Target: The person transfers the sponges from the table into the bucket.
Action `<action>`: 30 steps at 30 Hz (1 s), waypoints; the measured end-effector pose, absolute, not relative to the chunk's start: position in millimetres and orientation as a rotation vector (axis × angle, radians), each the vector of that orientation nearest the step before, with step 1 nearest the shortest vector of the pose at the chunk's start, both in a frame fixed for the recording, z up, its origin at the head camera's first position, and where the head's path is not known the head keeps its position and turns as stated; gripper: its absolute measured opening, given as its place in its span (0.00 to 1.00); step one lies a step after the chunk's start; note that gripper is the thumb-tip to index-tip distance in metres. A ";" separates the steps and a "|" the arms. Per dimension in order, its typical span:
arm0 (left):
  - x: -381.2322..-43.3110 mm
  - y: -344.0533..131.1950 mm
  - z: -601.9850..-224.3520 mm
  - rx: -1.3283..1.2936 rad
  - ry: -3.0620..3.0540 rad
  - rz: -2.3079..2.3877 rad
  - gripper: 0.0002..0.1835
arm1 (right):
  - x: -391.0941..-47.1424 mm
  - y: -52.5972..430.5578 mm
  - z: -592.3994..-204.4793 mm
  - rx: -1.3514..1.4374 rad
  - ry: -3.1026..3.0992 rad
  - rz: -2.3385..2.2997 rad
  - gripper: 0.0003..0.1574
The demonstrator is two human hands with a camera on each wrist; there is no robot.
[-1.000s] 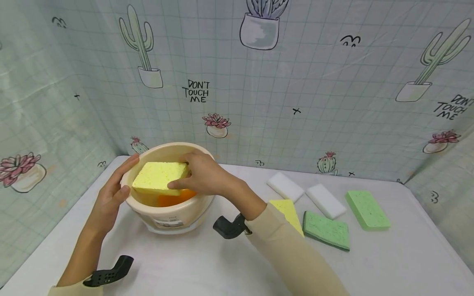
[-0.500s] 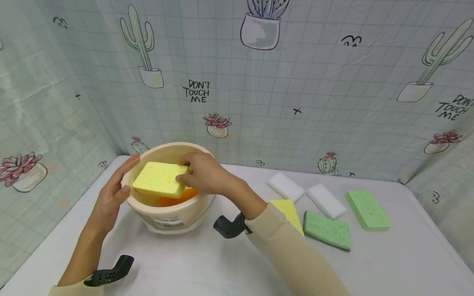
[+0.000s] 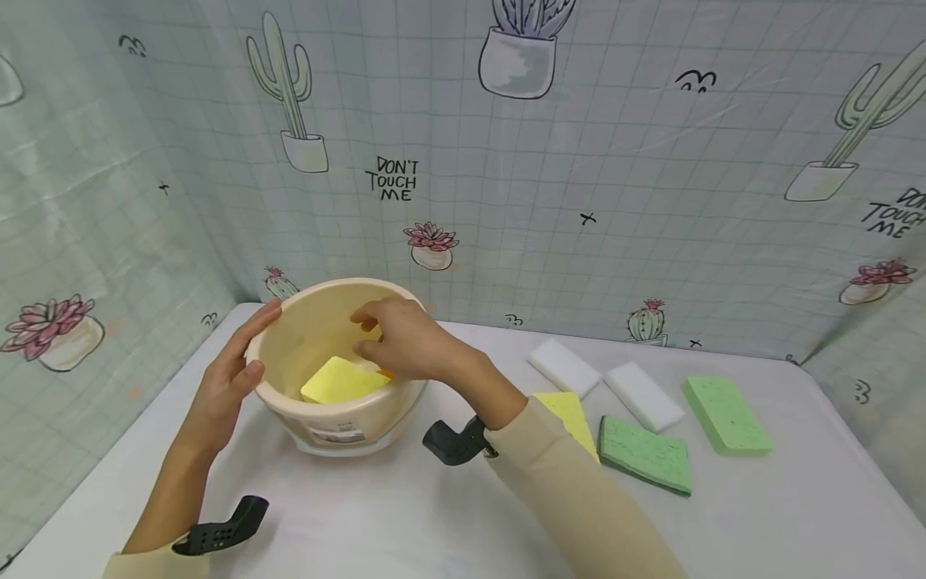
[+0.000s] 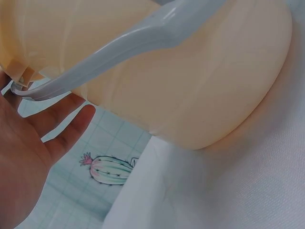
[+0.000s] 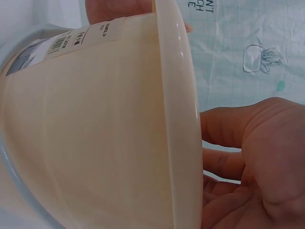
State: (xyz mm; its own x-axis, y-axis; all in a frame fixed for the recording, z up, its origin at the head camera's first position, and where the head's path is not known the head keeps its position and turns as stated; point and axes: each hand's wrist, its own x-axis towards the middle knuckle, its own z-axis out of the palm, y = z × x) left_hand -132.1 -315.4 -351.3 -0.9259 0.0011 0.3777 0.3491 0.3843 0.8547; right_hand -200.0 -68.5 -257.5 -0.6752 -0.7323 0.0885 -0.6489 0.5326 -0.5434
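A cream bucket (image 3: 340,410) with a grey handle (image 4: 157,31) stands tilted at the table's left. My left hand (image 3: 220,386) rests against its left rim, fingers fairly straight; in the left wrist view, two spread fingers reach past its side. Inside the bucket lies a yellow sponge (image 3: 342,381), with a bit of something orange (image 3: 387,373) beside it. Over the right rim, my right hand (image 3: 412,342) reaches in above the sponge. Its fingers are loosely bent with a gap between thumb and fingertips, and hold nothing.
Right of the bucket lie two white sponges (image 3: 564,367) (image 3: 642,396), another yellow sponge (image 3: 567,416), a green scouring sponge (image 3: 644,454) and a light green sponge (image 3: 727,415). A cactus-print curtain (image 3: 506,201) hangs behind the white table (image 3: 347,515).
The yellow sponge that my right hand held at the bucket's mouth has been let go and has dropped inside. The right hand stays over the bucket. The left hand keeps its place.
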 end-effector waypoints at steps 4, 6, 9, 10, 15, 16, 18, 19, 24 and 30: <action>-132.1 -315.3 -351.7 -0.310 -2.331 -1.558 0.29 | -200.6 -67.5 -258.8 -1.198 2.600 -0.863 0.23; -131.9 -315.6 -351.9 -0.320 -2.325 -1.568 0.29 | -200.1 -66.1 -259.4 -1.207 2.578 -0.896 0.23; -131.6 -316.0 -352.2 -0.337 -2.313 -1.583 0.29 | -198.4 -62.8 -259.4 -1.212 2.554 -0.945 0.23; -131.6 -316.1 -352.2 -0.342 -2.309 -1.586 0.29 | -197.6 -61.2 -259.0 -1.211 2.551 -0.956 0.23; -132.0 -316.3 -352.3 -0.350 -2.302 -1.593 0.29 | -194.4 -49.3 -257.1 -1.200 2.546 -1.032 0.23; -132.2 -316.3 -352.4 -0.345 -2.308 -1.587 0.29 | -193.7 -46.0 -256.9 -1.196 2.544 -1.055 0.23; -132.6 -316.5 -352.5 -0.338 -2.316 -1.576 0.29 | -192.2 -39.1 -257.3 -1.190 2.544 -1.109 0.23; -132.7 -316.7 -352.6 -0.331 -2.323 -1.567 0.29 | -191.3 -35.5 -257.6 -1.184 2.546 -1.135 0.23; -132.8 -317.1 -352.1 -0.325 -2.321 -1.575 0.29 | -186.5 -17.3 -260.8 -1.189 2.555 -1.249 0.21; -132.6 -315.5 -351.1 -0.305 -2.335 -1.559 0.29 | -186.3 6.9 -267.0 -1.239 2.606 -1.298 0.20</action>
